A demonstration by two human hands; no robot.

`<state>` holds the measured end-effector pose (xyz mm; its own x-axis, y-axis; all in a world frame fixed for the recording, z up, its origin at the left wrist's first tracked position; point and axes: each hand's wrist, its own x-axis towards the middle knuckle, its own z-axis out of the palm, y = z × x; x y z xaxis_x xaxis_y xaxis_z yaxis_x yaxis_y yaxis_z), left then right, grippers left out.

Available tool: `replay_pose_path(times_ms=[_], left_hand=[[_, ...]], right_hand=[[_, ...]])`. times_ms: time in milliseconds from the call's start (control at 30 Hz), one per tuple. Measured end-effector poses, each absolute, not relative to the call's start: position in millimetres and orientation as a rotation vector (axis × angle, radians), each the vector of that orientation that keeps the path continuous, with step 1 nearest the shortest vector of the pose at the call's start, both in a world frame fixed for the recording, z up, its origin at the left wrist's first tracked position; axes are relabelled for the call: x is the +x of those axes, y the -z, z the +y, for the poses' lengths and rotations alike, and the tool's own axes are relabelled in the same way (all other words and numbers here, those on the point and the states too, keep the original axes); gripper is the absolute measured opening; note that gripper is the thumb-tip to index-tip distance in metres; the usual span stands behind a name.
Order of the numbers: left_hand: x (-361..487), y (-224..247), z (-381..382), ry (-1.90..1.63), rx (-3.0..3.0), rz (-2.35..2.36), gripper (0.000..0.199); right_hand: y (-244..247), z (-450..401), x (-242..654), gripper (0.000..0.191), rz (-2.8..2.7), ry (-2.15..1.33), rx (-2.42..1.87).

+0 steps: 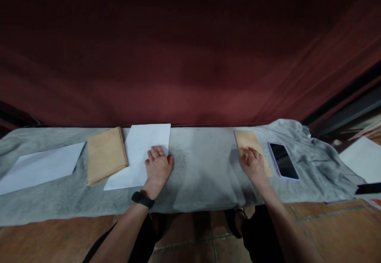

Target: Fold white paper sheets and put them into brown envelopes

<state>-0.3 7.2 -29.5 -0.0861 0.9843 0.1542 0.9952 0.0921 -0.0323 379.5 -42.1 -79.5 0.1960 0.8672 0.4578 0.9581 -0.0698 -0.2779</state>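
Note:
My left hand [158, 167] lies flat with fingers stretched out on a sheet of white paper [139, 148]. A dark band circles that wrist. Beside the sheet, partly covering its lower left corner, is a stack of brown paper envelopes [105, 156]. My right hand [253, 164] rests on a single brown envelope [248, 137], its fingers loosely bent and apart; the envelope lies flat under it. Just right of this hand a phone [284, 162] with a lilac edge lies screen up, dark.
A grey cloth [205, 164] covers the narrow table, bunched at its right end. More white paper [44, 166] lies at the far left. A dark red fabric wall [190, 76] rises behind the table. Another white sheet [361, 160] is at the far right. Below is a tiled floor [336, 223].

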Motion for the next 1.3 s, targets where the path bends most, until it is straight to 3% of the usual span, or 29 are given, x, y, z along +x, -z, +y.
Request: replay_pose_path(times_ms=[200, 567, 700, 900, 1000, 1100, 1300], left_hand=[[-9.3, 23.5, 6.7, -0.035, -2.084, -2.206, 0.045], [-29.7, -0.1, 22.5, 0.135, -2.207, -2.449, 0.026], [10.2, -4.4, 11.1, 0.451, -2.501, -2.427, 0.016], [93.9, 9.0, -28.0, 1.067, -2.950, -2.147, 0.016], [104.8, 15.5, -30.8, 1.220, -3.126, -2.001, 0.023], [89.2, 21.5, -18.4, 1.163, -2.973, -1.960, 0.016], [41.8, 38.1, 5.7, 0.626, -2.530, -2.156, 0.044]], right_hand=[[82.1, -32.4, 328.3, 0.033, -1.866, 0.001, -1.802], [70.2, -32.2, 287.0, 0.035, -1.836, -0.308, -1.762], [65.2, -29.3, 269.4, 0.033, -1.544, -0.704, -1.583], [53.0, -26.4, 251.2, 0.050, -0.922, -1.332, -1.371], [56.6, -24.1, 258.4, 0.048, -0.872, -1.282, -1.377], [66.8, -17.0, 275.1, 0.052, -0.968, -1.171, -1.488], [82.7, -2.2, 303.7, 0.042, -1.123, -0.869, -1.697]])
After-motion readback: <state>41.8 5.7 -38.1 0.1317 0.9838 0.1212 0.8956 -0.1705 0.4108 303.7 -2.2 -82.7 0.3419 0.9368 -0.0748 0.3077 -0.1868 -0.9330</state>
